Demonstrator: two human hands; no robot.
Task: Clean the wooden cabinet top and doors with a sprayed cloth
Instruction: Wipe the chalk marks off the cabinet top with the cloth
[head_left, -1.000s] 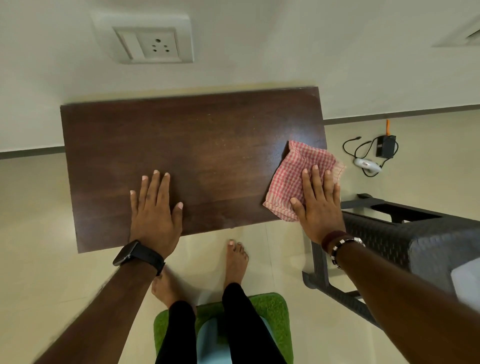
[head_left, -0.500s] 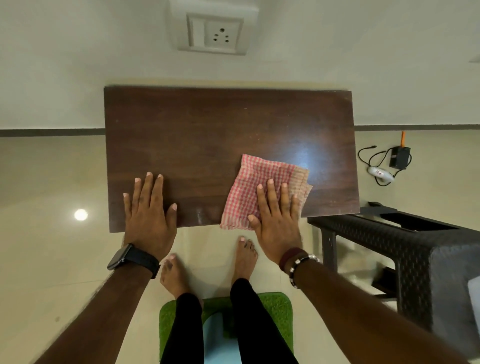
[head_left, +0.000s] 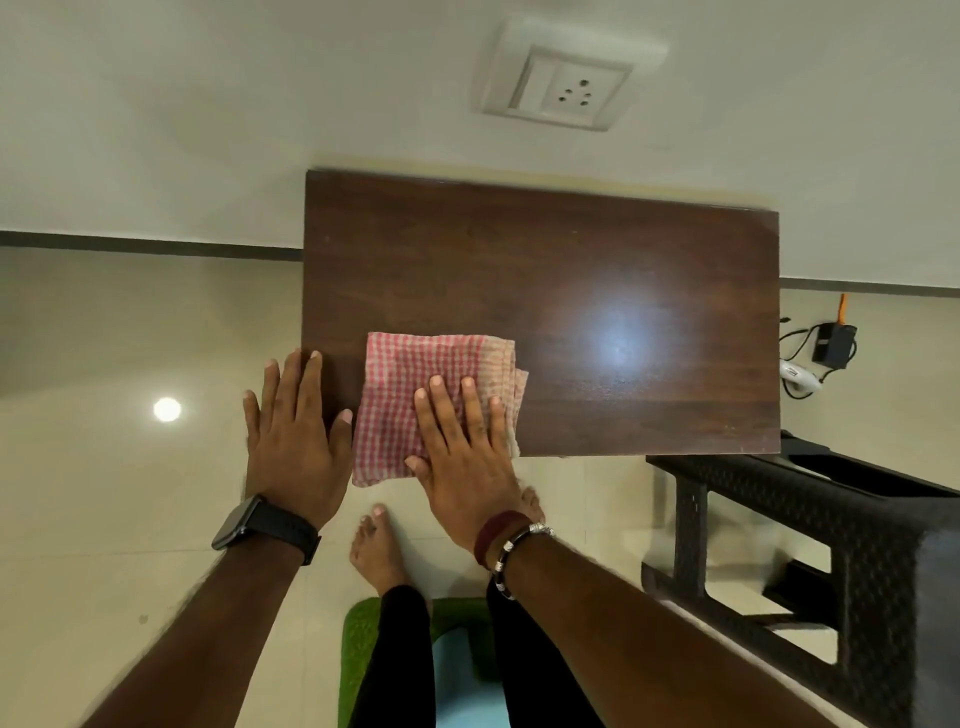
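The dark wooden cabinet top (head_left: 597, 260) lies below me against a pale wall. A red-and-white checked cloth (head_left: 410, 395), folded, lies on its front left part and hangs a little over the front edge. My right hand (head_left: 465, 457) presses flat on the cloth, fingers spread. My left hand (head_left: 293, 441) rests flat on the cabinet's front left corner, just left of the cloth, holding nothing. The cabinet doors are hidden under the top.
A dark woven plastic stool (head_left: 810, 545) stands at the cabinet's right front corner. A charger and cables (head_left: 815, 353) lie on the floor at the right. A wall socket (head_left: 566, 83) sits above. My bare feet (head_left: 379, 551) stand by a green mat (head_left: 363, 634).
My right hand has slid the cloth leftward across the front of the top, from the right edge to beside my left hand. My left hand now sits at the front left corner.
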